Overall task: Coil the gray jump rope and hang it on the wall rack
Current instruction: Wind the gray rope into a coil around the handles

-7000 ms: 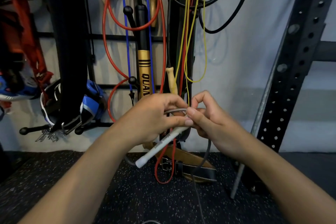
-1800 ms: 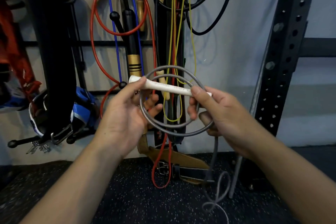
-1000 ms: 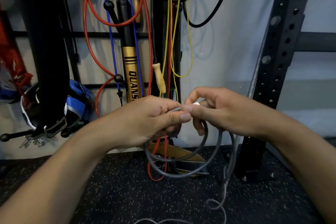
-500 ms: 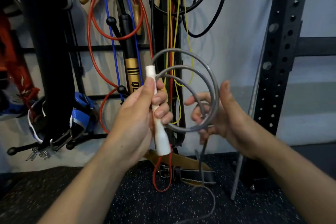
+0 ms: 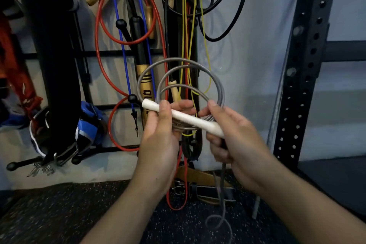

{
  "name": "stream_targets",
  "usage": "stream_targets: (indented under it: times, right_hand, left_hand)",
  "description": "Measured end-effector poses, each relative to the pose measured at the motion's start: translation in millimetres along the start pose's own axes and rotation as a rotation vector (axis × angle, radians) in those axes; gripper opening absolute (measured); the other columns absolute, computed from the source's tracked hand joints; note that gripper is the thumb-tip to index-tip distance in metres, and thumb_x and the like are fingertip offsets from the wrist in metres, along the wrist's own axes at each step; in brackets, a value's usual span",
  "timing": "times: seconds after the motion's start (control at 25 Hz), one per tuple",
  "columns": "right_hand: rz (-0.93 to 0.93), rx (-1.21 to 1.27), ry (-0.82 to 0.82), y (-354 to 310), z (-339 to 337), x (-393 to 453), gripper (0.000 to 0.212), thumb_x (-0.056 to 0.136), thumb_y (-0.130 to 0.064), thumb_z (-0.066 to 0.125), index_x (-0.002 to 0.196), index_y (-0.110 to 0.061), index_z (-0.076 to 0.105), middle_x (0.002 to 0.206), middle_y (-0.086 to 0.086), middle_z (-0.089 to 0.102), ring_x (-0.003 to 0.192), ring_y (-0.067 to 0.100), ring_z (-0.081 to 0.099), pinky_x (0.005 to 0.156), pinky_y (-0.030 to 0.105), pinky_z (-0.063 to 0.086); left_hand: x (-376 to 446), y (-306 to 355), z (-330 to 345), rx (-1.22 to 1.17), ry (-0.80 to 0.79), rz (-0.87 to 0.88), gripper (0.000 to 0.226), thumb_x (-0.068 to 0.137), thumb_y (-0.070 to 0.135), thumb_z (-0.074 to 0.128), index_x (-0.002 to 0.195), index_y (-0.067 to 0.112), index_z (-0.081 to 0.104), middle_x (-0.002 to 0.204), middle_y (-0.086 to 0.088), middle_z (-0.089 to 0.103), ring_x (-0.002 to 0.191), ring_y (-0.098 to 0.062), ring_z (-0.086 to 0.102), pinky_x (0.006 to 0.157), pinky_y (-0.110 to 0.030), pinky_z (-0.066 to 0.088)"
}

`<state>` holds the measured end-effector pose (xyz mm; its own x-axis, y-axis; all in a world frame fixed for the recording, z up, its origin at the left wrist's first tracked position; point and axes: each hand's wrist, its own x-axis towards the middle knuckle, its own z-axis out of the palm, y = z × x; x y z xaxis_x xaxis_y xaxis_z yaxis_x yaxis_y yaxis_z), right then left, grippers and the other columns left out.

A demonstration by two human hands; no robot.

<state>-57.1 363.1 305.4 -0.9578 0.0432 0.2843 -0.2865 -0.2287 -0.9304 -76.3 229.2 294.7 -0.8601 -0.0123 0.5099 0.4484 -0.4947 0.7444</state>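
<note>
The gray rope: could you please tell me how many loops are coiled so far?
3 loops of the gray rope, nested above the white handle: outer, middle, inner. More may bunch unseen between the hands.

I'm looking at a home or garage gym, storage corner. A black wall rack (image 5: 111,53) is filling the upper left and centre of the frame, with jump ropes hanging off it: a red rope (image 5: 99,49), a blue rope (image 5: 120,45), a yellow rope (image 5: 206,61) and black cords (image 5: 233,25). A perforated black steel upright (image 5: 305,61) is standing at right, power-rack style. Speckled black rubber flooring (image 5: 59,214) is covering the bottom of the frame, with a leather lifting belt (image 5: 202,176) lying at lower centre against a plain pale wall (image 5: 247,85).
</note>
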Motion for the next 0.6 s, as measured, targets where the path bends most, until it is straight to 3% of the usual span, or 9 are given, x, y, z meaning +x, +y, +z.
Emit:
stream_targets:
  times: [0.12,0.2,0.32,0.36,0.44,0.52,0.6]
  right_hand:
    - [-0.042,-0.1,0.059,-15.9,-10.7,5.3,0.03,0.098,-0.04,0.061,0.083,-0.016,0.069,0.048,-0.002,0.037,0.034,0.01,0.027,0.036,0.017,0.018]
    - [-0.101,-0.196,0.062,-28.1,-18.2,6.5,0.031,0.098,-0.037,0.062,0.076,-0.017,0.067,0.046,-0.005,0.037,0.035,0.009,0.027,0.034,0.018,0.02]
    - [-0.173,-0.423,-0.013,-47.8,-28.4,6.7,0.033,0.099,-0.034,0.062,0.072,-0.016,0.066,0.048,-0.005,0.04,0.04,0.01,0.031,0.036,0.018,0.025]
    - [-0.191,-0.526,-0.056,-53.3,-31.2,5.8,0.033,0.098,-0.034,0.063,0.071,-0.016,0.067,0.05,-0.005,0.041,0.041,0.01,0.033,0.037,0.018,0.027]
    - [-0.221,-0.735,-0.158,-60.2,-32.2,2.7,0.034,0.097,-0.036,0.065,0.069,-0.015,0.067,0.052,-0.004,0.043,0.043,0.009,0.036,0.039,0.017,0.029]
    - [-0.249,-0.922,-0.248,-60.7,-27.9,0.0,0.035,0.095,-0.038,0.067,0.068,-0.016,0.066,0.054,-0.004,0.044,0.046,0.007,0.037,0.045,0.019,0.031]
    - [-0.275,-1.058,-0.305,-58.1,-20.6,-1.6,0.036,0.093,-0.041,0.067,0.064,-0.02,0.062,0.055,-0.007,0.045,0.049,0.005,0.038,0.05,0.023,0.031]
  left_hand:
    - [0.0,-1.6,-3.7,-0.046,-0.131,-0.036,0.041,0.111,0.029,0.044,0.099,0.022,0.083,0.12,-0.009,0.08,0.12,-0.026,0.071,0.108,-0.041,0.051]
    - [3.1,5.1,-9.8,-0.112,-0.144,-0.092,0.018,0.098,0.021,0.063,0.107,0.011,0.075,0.12,-0.013,0.079,0.119,-0.027,0.072,0.101,-0.038,0.057]
    - [15.9,23.3,-29.7,-0.15,-0.112,-0.162,0.057,0.072,0.015,0.08,0.126,0.01,0.063,0.112,-0.012,0.082,0.106,-0.026,0.078,0.087,-0.036,0.063]
    - [19.2,33.8,-34.6,-0.062,-0.124,-0.134,0.061,0.073,0.016,0.08,0.132,0.013,0.061,0.114,-0.009,0.082,0.106,-0.025,0.078,0.09,-0.037,0.063]
    - [23.7,53.7,-41.3,0.351,-0.234,-0.007,0.063,0.078,0.027,0.082,0.137,0.027,0.059,0.122,0.003,0.079,0.111,-0.016,0.076,0.099,-0.038,0.059]
    - [23.3,69.7,-36.7,0.803,-0.366,0.093,0.069,0.07,0.051,0.088,0.132,0.049,0.057,0.124,0.023,0.074,0.114,0.0,0.07,0.095,-0.029,0.054]
    - [17.5,76.8,-23.3,1.055,-0.514,0.128,0.072,0.061,0.064,0.088,0.124,0.059,0.056,0.116,0.033,0.073,0.106,0.011,0.069,0.086,-0.019,0.051]
